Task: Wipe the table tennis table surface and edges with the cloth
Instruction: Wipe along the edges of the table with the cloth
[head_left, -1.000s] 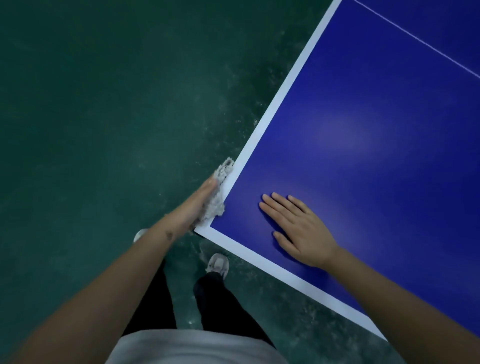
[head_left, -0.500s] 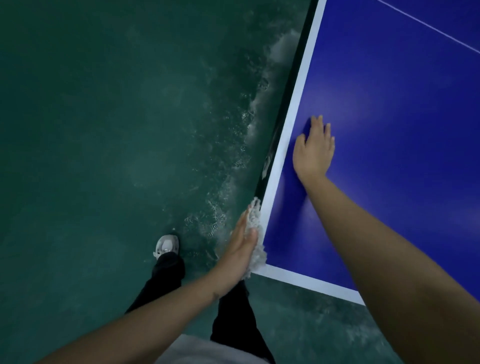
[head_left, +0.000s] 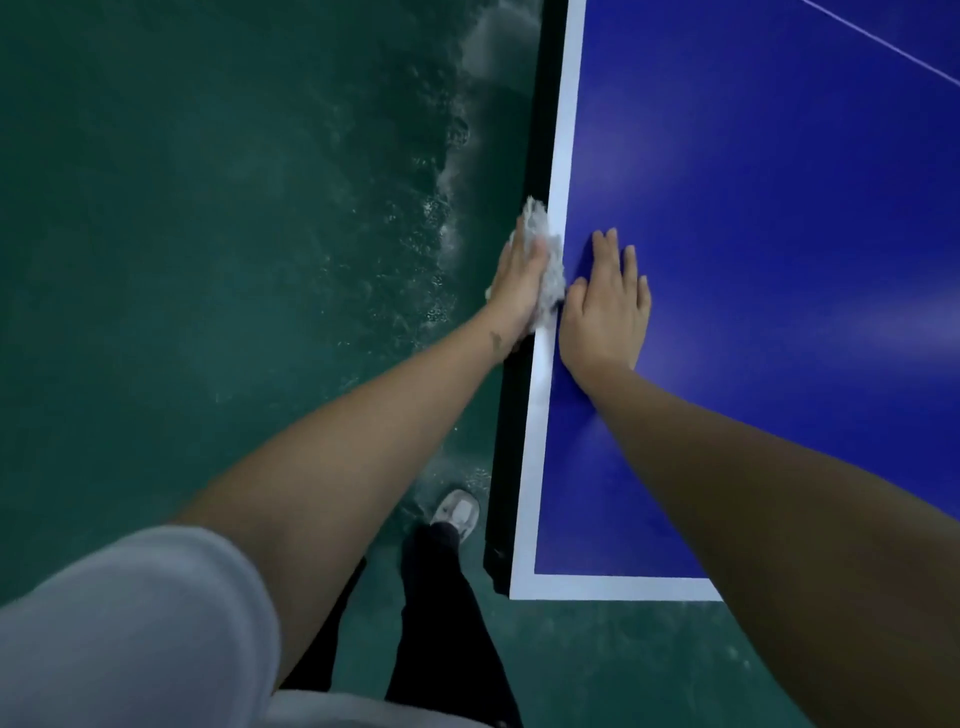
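The table tennis table (head_left: 779, 234) has a blue top, a white border line (head_left: 565, 130) and a black side edge (head_left: 535, 130). A crumpled whitish cloth (head_left: 538, 221) lies against the long side edge, partly over the white line. My left hand (head_left: 517, 283) presses the cloth sideways against that edge with straight fingers pointing away from me. My right hand (head_left: 605, 306) lies flat on the blue top just inside the line, right beside the cloth. Part of the cloth is hidden under my left palm.
The table's near corner (head_left: 514, 595) is below my hands. A dark green floor (head_left: 208, 234) with pale scuffed patches runs along the table's left side. My shoe (head_left: 457, 512) and dark trouser legs stand close to the edge.
My left hand has slid the cloth along the side edge, away from the corner. My right hand now lies closer to the cloth, next to it.
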